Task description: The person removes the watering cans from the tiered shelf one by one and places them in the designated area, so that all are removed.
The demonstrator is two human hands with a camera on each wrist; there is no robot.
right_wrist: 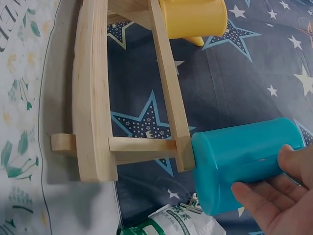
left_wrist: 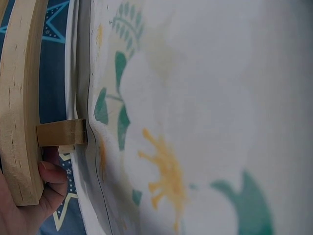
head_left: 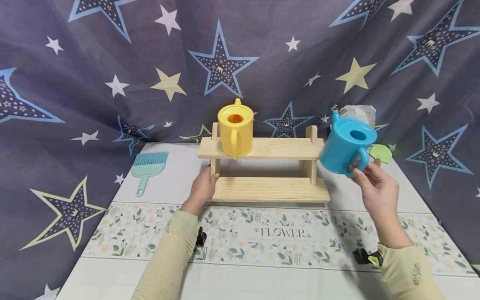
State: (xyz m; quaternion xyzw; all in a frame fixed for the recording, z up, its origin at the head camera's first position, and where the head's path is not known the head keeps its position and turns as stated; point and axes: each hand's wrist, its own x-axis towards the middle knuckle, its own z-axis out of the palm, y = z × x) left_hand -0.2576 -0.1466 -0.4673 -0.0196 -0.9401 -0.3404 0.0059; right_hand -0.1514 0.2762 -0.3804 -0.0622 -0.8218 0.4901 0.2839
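Note:
A two-tier wooden shelf [head_left: 270, 189] stands on the table, with a yellow watering can [head_left: 243, 129] on the left part of its upper board. My left hand [head_left: 203, 185] grips the shelf's left end; in the left wrist view its fingers [left_wrist: 54, 178] curl round the edge of a board. At the shelf's right end, my right hand [head_left: 378, 191] holds a blue watering can [head_left: 343, 143] by the lower part of its handle. The blue can is slightly tilted, its spout toward the back. In the right wrist view, its base overlaps the upper board's end.
A light green dustpan and brush [head_left: 149, 166] lie at the left. Behind the blue can is a white and green bag [head_left: 361, 113], and a light green fan-shaped thing [head_left: 381, 153] lies to its right. A star-patterned curtain [head_left: 262, 83] hangs behind the table.

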